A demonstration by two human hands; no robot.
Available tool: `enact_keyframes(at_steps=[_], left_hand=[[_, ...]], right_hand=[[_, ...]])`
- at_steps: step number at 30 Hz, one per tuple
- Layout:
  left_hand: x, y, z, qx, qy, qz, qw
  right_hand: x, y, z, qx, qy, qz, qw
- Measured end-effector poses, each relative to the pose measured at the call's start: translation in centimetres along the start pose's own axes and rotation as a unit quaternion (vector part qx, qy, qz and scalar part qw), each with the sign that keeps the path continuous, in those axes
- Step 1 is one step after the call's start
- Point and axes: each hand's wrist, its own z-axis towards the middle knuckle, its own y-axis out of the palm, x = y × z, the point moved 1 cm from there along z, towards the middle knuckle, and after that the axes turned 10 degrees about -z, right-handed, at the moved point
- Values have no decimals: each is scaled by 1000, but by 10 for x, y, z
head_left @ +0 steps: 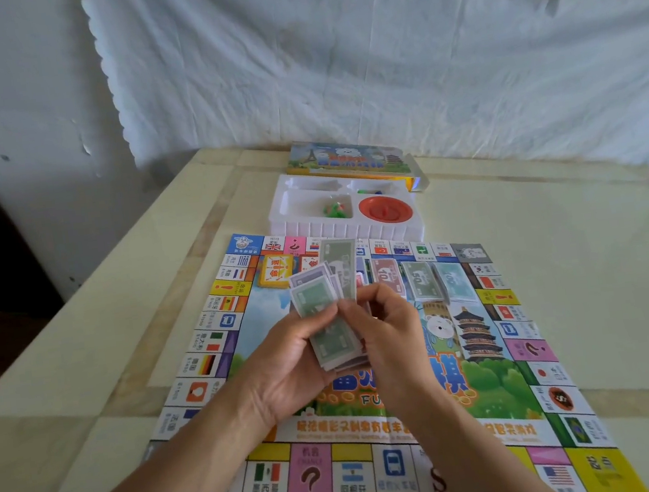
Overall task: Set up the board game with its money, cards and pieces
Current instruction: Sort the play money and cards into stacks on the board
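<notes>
The colourful game board (pixel 495 388) lies flat on the table. Over its middle my left hand (pixel 289 368) holds a thick stack of play money (pixel 335 346), fanned out at the top. My right hand (pixel 390 327) pinches the top green note of that stack with thumb and forefinger. Three sorted piles of notes lie on the board's far side: a pink pile (pixel 387 275), a green pile (pixel 420 277) and a pale blue pile (pixel 454 277). A yellow card deck (pixel 275 272) sits at the board's far left.
A white plastic tray (pixel 374 229) stands just beyond the board, holding a red dish (pixel 385 207) and small green pieces (pixel 336 208). The game box (pixel 345 159) lies behind it. The beige table (pixel 584 275) ends at a white sheet on the wall.
</notes>
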Motion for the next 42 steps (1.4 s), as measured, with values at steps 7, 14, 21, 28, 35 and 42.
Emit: enact_keyframes(at_steps=[7, 14, 21, 28, 35, 42], left_hand=[[1, -5, 4, 18, 5, 14, 1000], [1, -6, 4, 50, 6, 28, 998], [2, -5, 2, 51, 3, 23, 998], [1, -7, 5, 60, 5, 26, 998], [2, -8, 7, 87, 3, 30, 996], [4, -9, 7, 105, 9, 36, 994]], right_hand=[[-1, -3, 3, 63, -33, -8, 997], [-6, -9, 5, 64, -12, 20, 998], [-5, -10, 5, 71, -12, -24, 997], [-3, -9, 7, 81, -6, -99, 992], [-8, -26, 13, 126, 8, -57, 990], [-17, -95, 63, 240, 17, -171, 955]])
